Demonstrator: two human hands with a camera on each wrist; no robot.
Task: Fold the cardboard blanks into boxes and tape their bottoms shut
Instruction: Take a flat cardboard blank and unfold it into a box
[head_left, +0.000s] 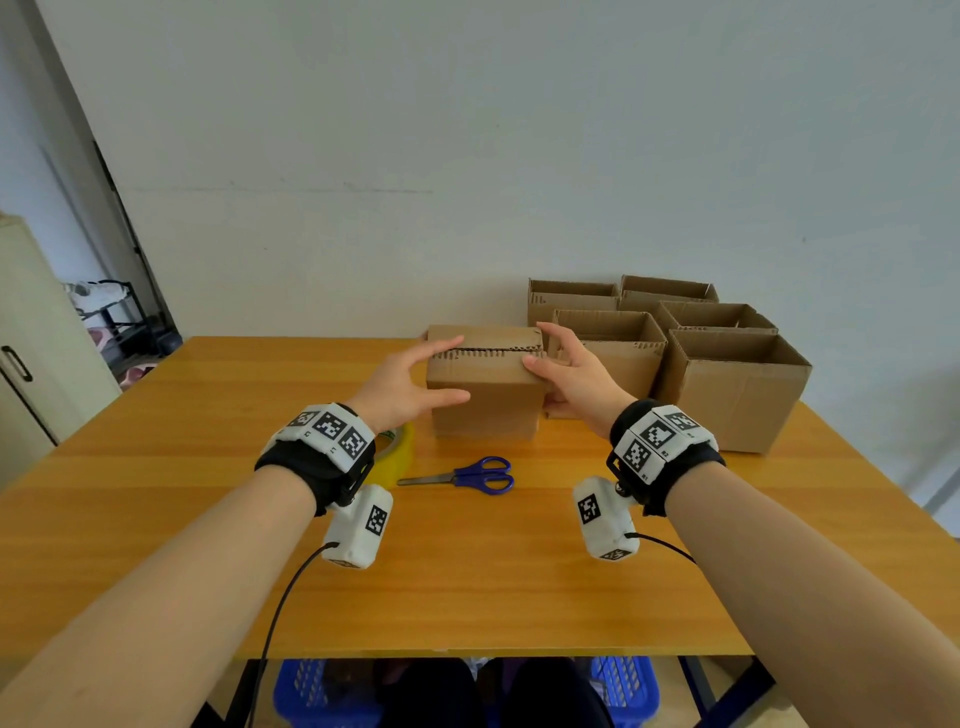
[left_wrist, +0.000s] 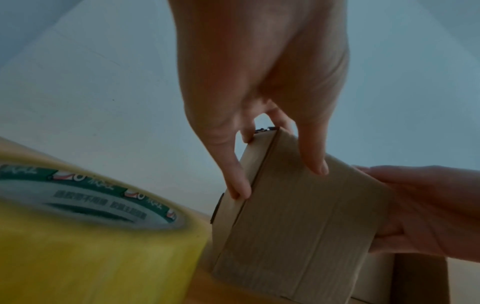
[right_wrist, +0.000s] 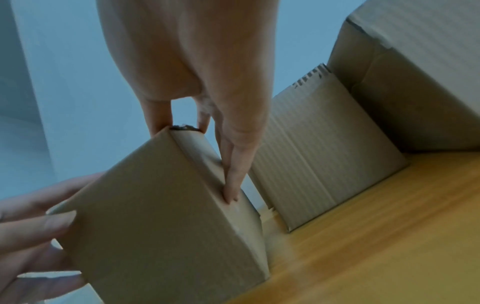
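Observation:
A brown cardboard box (head_left: 483, 400) stands on the wooden table (head_left: 467, 571) with its flaps folded shut on top; the seam between them runs left to right. My left hand (head_left: 415, 374) lies against its left end, fingers straight over the top edge and thumb on the near face (left_wrist: 298, 226). My right hand (head_left: 561, 364) lies against the right end, thumb on the seam and straight fingers down the side (right_wrist: 231, 185). A yellowish tape roll (head_left: 397, 452) lies just under my left wrist (left_wrist: 91, 236). I see no tape on the seam.
Blue-handled scissors (head_left: 467, 477) lie in front of the box. Several open-topped cardboard boxes (head_left: 737, 389) stand grouped at the back right, the nearest (right_wrist: 324, 154) close to my right hand. A wall runs behind the table. Blue baskets (head_left: 322, 691) sit under the near edge.

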